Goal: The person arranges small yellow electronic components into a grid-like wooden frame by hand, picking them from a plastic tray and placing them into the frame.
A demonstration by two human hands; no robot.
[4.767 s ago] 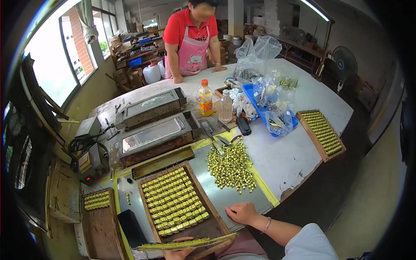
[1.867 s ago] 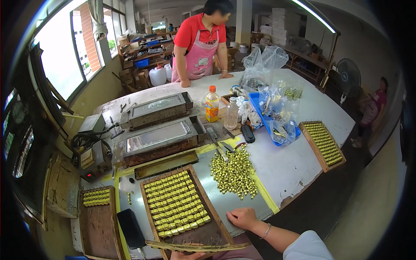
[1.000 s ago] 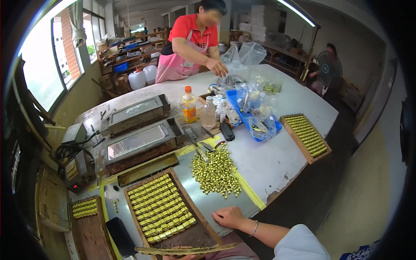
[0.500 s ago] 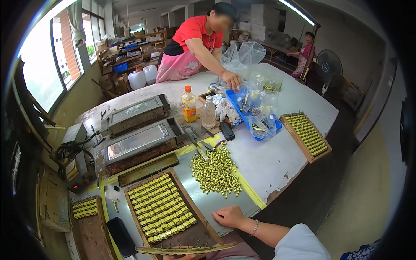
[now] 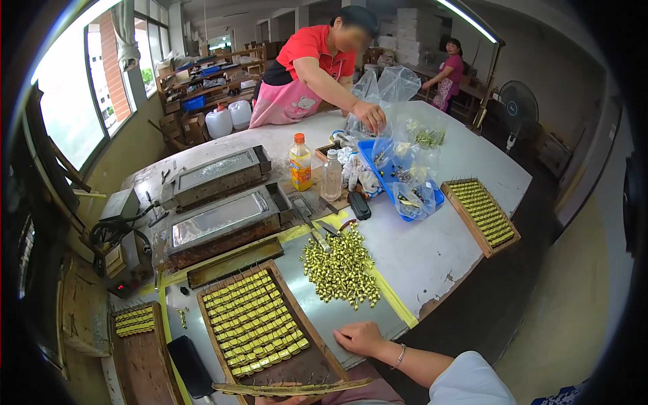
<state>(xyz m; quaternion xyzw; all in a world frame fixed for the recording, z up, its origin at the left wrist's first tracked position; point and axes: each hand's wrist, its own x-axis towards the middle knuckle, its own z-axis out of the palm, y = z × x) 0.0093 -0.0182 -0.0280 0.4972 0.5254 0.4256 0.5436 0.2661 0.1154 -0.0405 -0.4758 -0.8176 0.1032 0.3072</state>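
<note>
My right hand (image 5: 359, 339) rests on the near edge of the metal sheet (image 5: 290, 251), its fingers curled in and nothing showing in them. Only a sliver of my left hand (image 5: 282, 401) shows at the bottom edge, closed beneath a long wooden strip (image 5: 291, 389) with small pins and gold bits along it. The strip crosses the near end of a wooden tray (image 5: 318, 291). Rows of gold, square-faced pieces (image 5: 253, 320) fill most of this tray, with thin wires along its sides. Beyond my right hand lies a pile of small gold metal pieces (image 5: 341, 270), with tweezers (image 5: 320, 237) at its far side.
A dark phone (image 5: 190, 368) and a partly filled tray (image 5: 144, 358) lie left. Behind are two metal-framed boxes (image 5: 226, 219), bottles (image 5: 300, 162) and a blue tray (image 5: 378, 169) with bags. Another filled tray (image 5: 480, 212) sits right. A co-worker (image 5: 317, 61) reaches over the far side.
The co-worker's hand has moved slightly right over the bags. A person in the background has turned and stands more upright. My hands stay in place; the whole view has shifted slightly.
</note>
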